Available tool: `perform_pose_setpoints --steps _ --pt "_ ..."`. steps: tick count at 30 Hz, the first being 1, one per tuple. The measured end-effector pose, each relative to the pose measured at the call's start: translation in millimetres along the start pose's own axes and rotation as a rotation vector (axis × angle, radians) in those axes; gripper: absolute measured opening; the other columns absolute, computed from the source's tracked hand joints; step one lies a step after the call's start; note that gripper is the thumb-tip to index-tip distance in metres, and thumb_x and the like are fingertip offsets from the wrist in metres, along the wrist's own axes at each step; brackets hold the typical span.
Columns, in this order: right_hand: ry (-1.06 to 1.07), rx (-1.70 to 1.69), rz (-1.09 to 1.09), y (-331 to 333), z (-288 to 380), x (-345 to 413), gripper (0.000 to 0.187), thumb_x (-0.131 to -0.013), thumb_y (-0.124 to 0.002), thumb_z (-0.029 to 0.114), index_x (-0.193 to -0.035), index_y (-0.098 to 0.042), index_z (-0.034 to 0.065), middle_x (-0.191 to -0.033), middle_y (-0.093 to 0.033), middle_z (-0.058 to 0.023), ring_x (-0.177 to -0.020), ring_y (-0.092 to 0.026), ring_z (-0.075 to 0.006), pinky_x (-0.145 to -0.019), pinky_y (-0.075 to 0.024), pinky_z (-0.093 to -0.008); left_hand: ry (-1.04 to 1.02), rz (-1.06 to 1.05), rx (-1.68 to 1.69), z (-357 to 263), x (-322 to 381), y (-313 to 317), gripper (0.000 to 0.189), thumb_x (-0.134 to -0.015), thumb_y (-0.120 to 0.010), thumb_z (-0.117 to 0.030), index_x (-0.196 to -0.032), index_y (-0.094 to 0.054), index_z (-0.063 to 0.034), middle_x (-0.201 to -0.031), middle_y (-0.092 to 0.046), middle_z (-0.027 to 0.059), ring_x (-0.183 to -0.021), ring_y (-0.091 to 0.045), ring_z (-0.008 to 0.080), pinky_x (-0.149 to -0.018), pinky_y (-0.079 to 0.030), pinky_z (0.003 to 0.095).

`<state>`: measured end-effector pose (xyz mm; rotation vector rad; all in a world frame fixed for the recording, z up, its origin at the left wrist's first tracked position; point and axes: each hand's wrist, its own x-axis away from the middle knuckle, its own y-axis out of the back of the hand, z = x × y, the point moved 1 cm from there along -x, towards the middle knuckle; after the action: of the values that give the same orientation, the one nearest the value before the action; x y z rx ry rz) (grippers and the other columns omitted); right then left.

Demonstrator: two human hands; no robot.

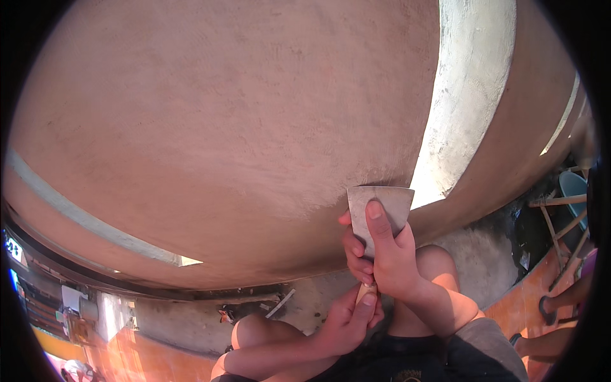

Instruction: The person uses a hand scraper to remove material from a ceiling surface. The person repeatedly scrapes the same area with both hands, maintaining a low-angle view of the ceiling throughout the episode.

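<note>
A metal scraper with a flared blade [382, 192] and a wooden handle is held in both hands before a large plastered wall [238, 119]. My right hand [389, 253] grips the blade, its thumb lying flat on the metal and its fingers behind. Below it, my left hand [351, 317] is closed around the wooden handle. The blade's wide edge is at the lower right part of the wall surface, beside the foot of a sunlit pale vertical band [463, 105]. Whether the edge touches the plaster cannot be told.
Below the wall lies a concrete floor [176, 320] with bits of debris and a thin white strip [280, 303]. Orange flooring [506, 305] borders it. At the right are a wooden frame [556, 224], a bluish basin [573, 191] and another person's legs [558, 344].
</note>
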<state>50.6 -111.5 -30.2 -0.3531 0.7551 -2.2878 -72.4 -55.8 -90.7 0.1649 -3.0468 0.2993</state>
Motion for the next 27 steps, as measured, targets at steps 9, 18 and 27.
perform_pose_setpoints --steps 9,18,27 --pt "0.029 -0.003 -0.007 -9.6 1.6 -1.0 0.047 -0.102 -0.046 0.045 -0.108 -0.057 -0.0003 -0.066 -0.048 -0.0012 -0.042 -0.036 -0.0047 -0.037 -0.0292 -0.0215 -0.011 0.020 0.104 -13.2 4.4 3.8 0.029 -0.107 -0.035 -0.027 -0.100 -0.048 -0.0021 -0.076 -0.047 0.0010 -0.064 -0.042 0.0071 -0.058 -0.036 0.0219" --pt "0.063 0.017 -0.021 -13.5 3.5 0.4 0.047 -0.102 -0.046 0.046 -0.107 -0.057 -0.0002 -0.066 -0.048 -0.0009 -0.042 -0.036 -0.0045 -0.037 -0.0295 -0.0218 -0.008 -0.026 0.029 -15.2 3.9 1.8 0.038 -0.106 -0.032 -0.036 -0.098 -0.049 -0.0021 -0.071 -0.051 0.0041 -0.059 -0.043 0.0073 -0.054 -0.037 0.0235" --pt "0.050 0.034 -0.035 -14.1 -1.9 4.0 0.049 -0.102 -0.046 0.047 -0.109 -0.056 -0.0002 -0.067 -0.048 -0.0011 -0.043 -0.038 -0.0047 -0.037 -0.0303 -0.0221 0.023 -0.003 0.019 -15.4 8.5 2.8 0.040 -0.107 -0.029 -0.037 -0.097 -0.048 -0.0026 -0.076 -0.053 0.0045 -0.061 -0.046 0.0084 -0.056 -0.037 0.0233"
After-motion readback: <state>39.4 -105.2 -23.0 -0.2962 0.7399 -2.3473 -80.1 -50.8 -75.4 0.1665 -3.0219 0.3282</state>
